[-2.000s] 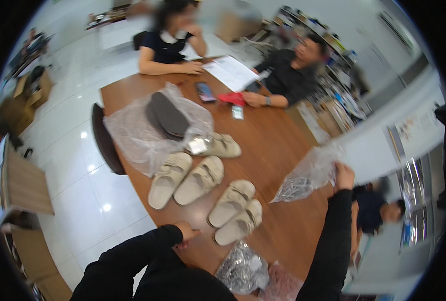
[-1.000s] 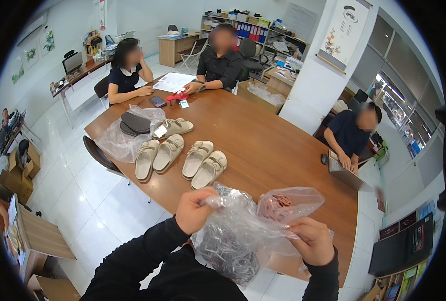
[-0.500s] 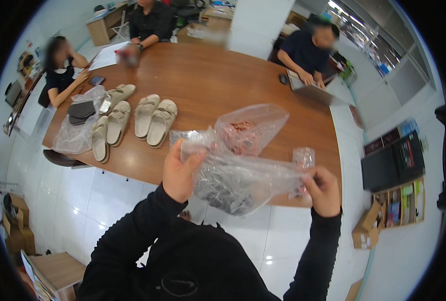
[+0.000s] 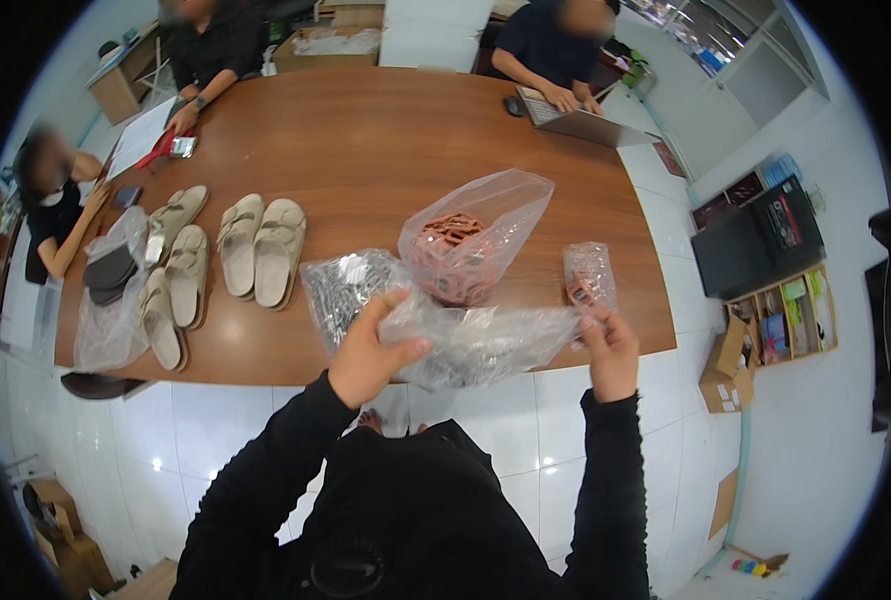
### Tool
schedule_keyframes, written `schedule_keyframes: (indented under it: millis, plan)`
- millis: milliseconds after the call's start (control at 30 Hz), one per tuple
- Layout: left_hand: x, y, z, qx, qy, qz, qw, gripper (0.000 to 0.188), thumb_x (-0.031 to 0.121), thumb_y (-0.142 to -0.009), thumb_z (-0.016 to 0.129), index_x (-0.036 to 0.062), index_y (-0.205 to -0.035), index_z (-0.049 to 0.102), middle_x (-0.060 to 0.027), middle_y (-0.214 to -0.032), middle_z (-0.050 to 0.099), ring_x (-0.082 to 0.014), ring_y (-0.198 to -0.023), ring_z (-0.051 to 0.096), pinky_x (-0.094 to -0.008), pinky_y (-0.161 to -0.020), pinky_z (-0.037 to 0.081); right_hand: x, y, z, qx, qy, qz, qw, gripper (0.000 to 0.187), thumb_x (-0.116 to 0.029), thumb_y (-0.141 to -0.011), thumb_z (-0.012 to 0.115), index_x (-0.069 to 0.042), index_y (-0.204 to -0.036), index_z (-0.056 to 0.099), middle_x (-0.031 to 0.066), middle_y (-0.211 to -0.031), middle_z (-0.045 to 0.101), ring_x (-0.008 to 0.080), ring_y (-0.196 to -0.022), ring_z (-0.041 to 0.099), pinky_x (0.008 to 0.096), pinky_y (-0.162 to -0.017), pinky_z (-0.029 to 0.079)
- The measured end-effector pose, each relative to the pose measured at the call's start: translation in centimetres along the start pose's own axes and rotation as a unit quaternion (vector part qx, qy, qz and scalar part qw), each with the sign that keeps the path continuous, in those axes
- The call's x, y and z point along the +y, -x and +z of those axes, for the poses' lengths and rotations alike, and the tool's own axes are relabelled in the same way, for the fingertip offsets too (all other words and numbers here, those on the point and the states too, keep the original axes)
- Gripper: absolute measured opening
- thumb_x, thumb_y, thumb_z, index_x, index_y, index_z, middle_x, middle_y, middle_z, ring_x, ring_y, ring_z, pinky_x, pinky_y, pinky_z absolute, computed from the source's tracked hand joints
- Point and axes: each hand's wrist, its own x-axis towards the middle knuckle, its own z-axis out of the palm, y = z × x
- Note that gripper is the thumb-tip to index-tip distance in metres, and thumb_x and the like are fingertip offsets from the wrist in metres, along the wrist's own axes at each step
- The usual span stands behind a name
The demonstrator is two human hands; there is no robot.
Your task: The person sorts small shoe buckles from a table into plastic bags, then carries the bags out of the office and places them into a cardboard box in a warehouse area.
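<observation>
My left hand (image 4: 368, 352) grips one end of a clear plastic bag (image 4: 510, 345) above the table's near edge, thumb pointing right. At the other end, my right hand (image 4: 610, 350) pinches the bag's edge, so the plastic stretches between them. Its contents are hard to make out. Just beyond my left hand lies a clear bag of small dark, silvery pieces (image 4: 350, 285). Behind the held bag rests a larger clear bag (image 4: 505, 210) containing salmon-coloured pieces (image 4: 450, 245). A small clear packet (image 4: 589, 265) with similar pieces lies beyond my right hand.
Beige two-strap sandals (image 4: 280, 245) stand on the left of the wooden table (image 4: 355, 150), beside dark grey soles (image 4: 111, 272) on clear plastic. Three people sit around the table, one typing on a laptop (image 4: 590, 122). A red item (image 4: 157, 152) lies near another person's hand.
The held bag has shifted upward in view, and the dark contents sagging in it before hardly show now. Both hands keep their hold. My view has tilted and turned, bringing my feet into sight.
</observation>
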Motion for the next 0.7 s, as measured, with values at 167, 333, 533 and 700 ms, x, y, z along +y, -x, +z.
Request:
schedule_keyframes:
  millis: [167, 333, 533, 700]
  plan:
    - [-0.4, 1.5, -0.8, -0.175, -0.128, -0.081, 0.973, 0.021, 0.013, -0.088, 0.068, 0.0018, -0.106, 0.071, -0.0114, -0.111, 0.064, -0.0186, -0.102, 0.059, -0.0323, -0.091, 0.046, 2.3, 2.3, 1.3, 0.03, -0.36, -0.044, 0.931, 0.018, -0.02, -0.098, 0.05, -0.005, -0.104, 0.056, 0.0162, -0.113, 0.067, 0.0311, -0.107, 0.062, 0.0456, -0.102, 0.041]
    - [-1.9, 1.0, 3.6, -0.078, -0.086, 0.165, 0.979, 0.04, 0.029, -0.096, 0.057, -0.0051, -0.116, 0.06, -0.0225, -0.13, 0.055, -0.0285, -0.116, 0.055, -0.0402, -0.099, 0.042, 2.9, 1.3, 4.3, 0.023, -0.537, 0.082, 0.839, 0.018, -0.029, -0.102, 0.045, -0.013, -0.099, 0.051, 0.0074, -0.073, 0.056, 0.0247, -0.073, 0.06, 0.0442, -0.082, 0.048]
    - [-2.8, -0.7, 9.5, 0.028, 0.239, -0.032, 0.97, 0.038, 0.034, -0.101, 0.044, -0.0032, -0.102, 0.055, -0.022, -0.112, 0.063, -0.0322, -0.1, 0.064, -0.0476, -0.105, 0.038, 3.0, 0.5, 6.1, -0.065, -0.349, 0.215, 0.91, 0.013, -0.015, -0.096, 0.055, -0.011, -0.089, 0.045, -0.0014, -0.059, 0.041, 0.0075, -0.044, 0.035, 0.0269, -0.049, 0.039]
    - [-4.0, -2.2, 12.5, 0.058, 0.034, 0.056, 0.996, 0.013, 0.003, -0.094, 0.058, 0.0033, -0.106, 0.052, -0.002, -0.081, 0.054, -0.0052, -0.061, 0.05, -0.0226, -0.054, 0.044, 4.5, -0.3, 4.4, -0.127, -0.362, 0.203, 0.901, 0.015, -0.006, -0.091, 0.061, -0.005, -0.101, 0.05, 0.0022, -0.071, 0.052, 0.0112, -0.061, 0.05, 0.0288, -0.061, 0.045]
